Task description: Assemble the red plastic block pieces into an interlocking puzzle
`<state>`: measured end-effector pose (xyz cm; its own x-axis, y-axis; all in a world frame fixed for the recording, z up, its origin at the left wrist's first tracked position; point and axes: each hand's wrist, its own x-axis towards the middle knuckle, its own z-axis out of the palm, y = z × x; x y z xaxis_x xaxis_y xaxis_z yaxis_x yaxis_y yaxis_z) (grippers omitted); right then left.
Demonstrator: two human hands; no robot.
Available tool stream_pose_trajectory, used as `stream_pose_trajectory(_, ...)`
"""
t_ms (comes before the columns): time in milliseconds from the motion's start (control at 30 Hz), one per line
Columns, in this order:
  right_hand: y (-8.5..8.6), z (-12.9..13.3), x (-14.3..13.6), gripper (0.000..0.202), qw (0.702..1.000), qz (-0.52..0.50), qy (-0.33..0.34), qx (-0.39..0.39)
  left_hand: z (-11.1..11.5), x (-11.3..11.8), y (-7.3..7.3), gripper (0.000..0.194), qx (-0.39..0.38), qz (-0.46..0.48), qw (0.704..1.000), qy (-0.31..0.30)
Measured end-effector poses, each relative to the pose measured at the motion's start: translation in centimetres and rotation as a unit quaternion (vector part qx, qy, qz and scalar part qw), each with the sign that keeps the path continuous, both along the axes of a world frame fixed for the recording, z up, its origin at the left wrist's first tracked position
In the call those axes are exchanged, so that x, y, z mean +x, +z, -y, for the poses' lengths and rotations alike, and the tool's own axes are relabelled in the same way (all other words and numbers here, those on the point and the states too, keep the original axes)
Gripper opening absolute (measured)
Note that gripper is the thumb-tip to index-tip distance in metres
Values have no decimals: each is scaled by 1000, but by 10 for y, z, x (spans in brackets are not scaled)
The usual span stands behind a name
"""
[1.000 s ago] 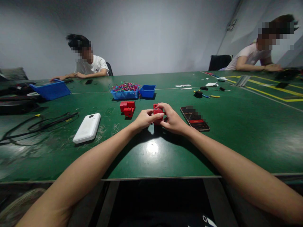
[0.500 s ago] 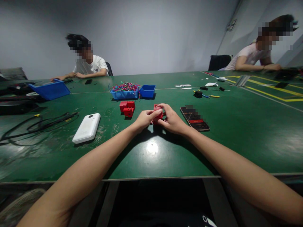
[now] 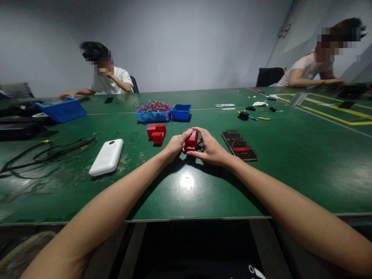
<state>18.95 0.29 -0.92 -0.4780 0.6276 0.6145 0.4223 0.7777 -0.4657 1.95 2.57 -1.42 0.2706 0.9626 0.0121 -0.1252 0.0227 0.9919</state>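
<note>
Between my two hands is a red block-shaped part (image 3: 191, 141) with a recess in its near side; its exact kind I cannot make out. My left hand (image 3: 175, 146) grips its left side, thumb over the top edge. On the other side my right hand (image 3: 211, 147) has its thumb and fingers curved around the right edge. To the left of my hands, more red blocks (image 3: 157, 133) of a similar look stand together on the green table (image 3: 186, 197). A phone (image 3: 238, 146) with a lit screen lies right of my right hand.
Beyond the red blocks stand a blue bin (image 3: 154, 116) heaped with coloured wires and a smaller blue bin (image 3: 181, 112). A white power bank (image 3: 106, 157) and black cables (image 3: 65, 149) lie left. Wire cutters (image 3: 252, 116) lie back right. Two people sit across the table.
The red part has been turned between my hands, so a recessed side now shows, and my left thumb has shifted. The person at the left has raised one hand to the face.
</note>
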Motion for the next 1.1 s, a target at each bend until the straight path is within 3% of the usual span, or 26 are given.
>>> stream_pose_trajectory(167, -2, -3, 0, 76, 1000, 2, 12, 13, -3, -2, -4, 53, 26, -2, 1000, -18)
stream_pose_trajectory(333, -7, -6, 1, 77, 1000, -2, 4, 26, 5, -4, 2, 55, 68, -43, 996, -35)
stream_pose_trajectory(500, -10, -8, 2, 74, 999, -8, -33, 35, 14, -1, 7, 63, 106, -86, 990, -24)
stream_pose_trajectory(600, -10, -8, 2, 72, 998, -11, -61, 22, 15, -1, 5, 60, 150, -141, 977, -48)
stream_pose_trajectory(900, -10, -12, 8, 62, 986, -20, -163, 5, 22, -5, 4, 41, 297, -317, 899, -60)
stream_pose_trajectory(1100, -8, -17, 17, 69, 977, 26, -211, -2, 18, -6, 0, 43, 378, -443, 809, -83)
